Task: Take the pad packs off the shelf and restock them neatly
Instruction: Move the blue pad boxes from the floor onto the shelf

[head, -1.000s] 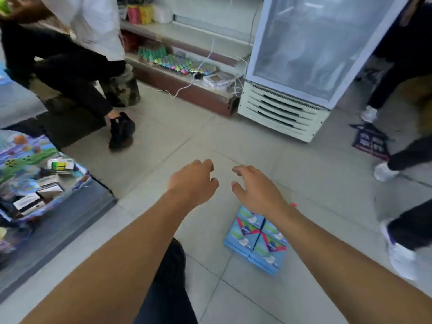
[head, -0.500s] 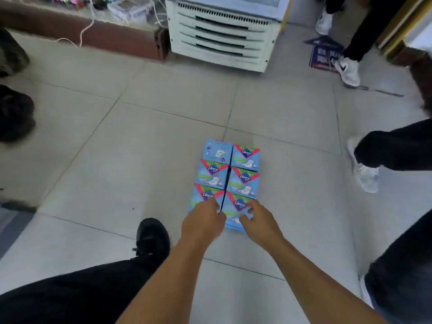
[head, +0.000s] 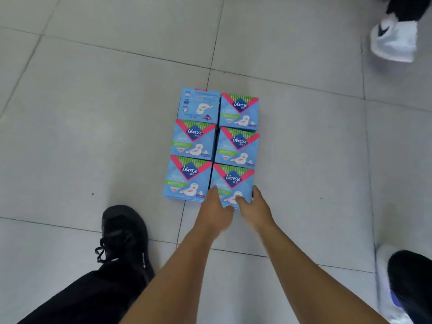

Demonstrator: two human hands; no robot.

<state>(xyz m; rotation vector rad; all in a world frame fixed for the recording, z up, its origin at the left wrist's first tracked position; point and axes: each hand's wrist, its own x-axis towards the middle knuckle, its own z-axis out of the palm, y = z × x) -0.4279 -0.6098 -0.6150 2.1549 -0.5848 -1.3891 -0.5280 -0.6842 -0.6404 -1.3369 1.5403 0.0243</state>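
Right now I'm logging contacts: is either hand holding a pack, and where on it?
Both are on the near right pad pack: the left hand at its near left edge, the right hand round its near right corner. It lies on the floor, unlifted.

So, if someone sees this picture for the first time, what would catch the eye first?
First the bright blue pad packs, lying flat on the grey tiled floor in two columns of three, mid-frame. Next, both bare hands at the nearest right-hand pack: the left hand at its left edge, the right hand at its right corner. A black shoe stands lower left, a white sneaker top right.
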